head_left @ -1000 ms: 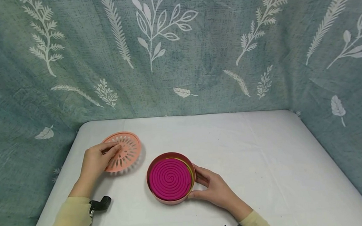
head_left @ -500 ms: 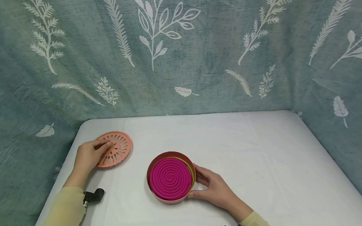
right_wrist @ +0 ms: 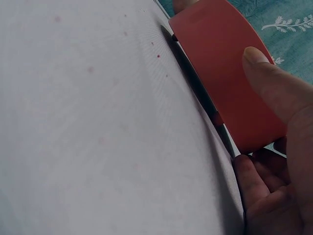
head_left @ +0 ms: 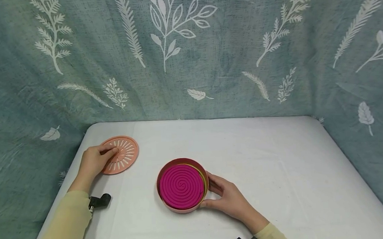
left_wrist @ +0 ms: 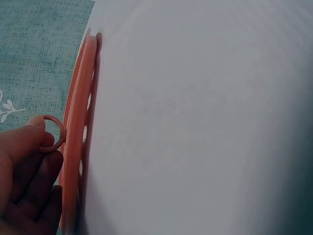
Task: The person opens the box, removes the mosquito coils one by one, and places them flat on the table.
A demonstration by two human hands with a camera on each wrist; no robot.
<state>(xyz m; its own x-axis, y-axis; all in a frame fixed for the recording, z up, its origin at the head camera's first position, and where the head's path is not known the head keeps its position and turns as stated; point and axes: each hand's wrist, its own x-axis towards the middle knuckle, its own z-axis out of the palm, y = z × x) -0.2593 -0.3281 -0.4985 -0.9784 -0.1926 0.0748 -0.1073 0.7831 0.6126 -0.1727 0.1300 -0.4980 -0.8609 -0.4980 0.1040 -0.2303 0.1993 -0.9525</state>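
My left hand pinches the small ring handle on top of a round, slotted, salmon-pink lid at the table's left. The lid lies flat at the tabletop; whether it bears fully on the cloth I cannot tell. At the middle stands a round pink mosquito coil holder. In it sits a magenta spiral mosquito coil, with a yellow-green edge showing beside it. My right hand grips the holder's right side. In the right wrist view the thumb presses the holder's wall, with fingers at its lower edge.
A white cloth covers the table. Behind and beside it hangs a green curtain with white leaf prints. Black wrist cameras sit on the left wrist and the right one.
My left hand has carried the lid leftward and lowered it from a tilted, raised position to flat at the table. My right hand stays on the holder. The head view has shifted slightly.
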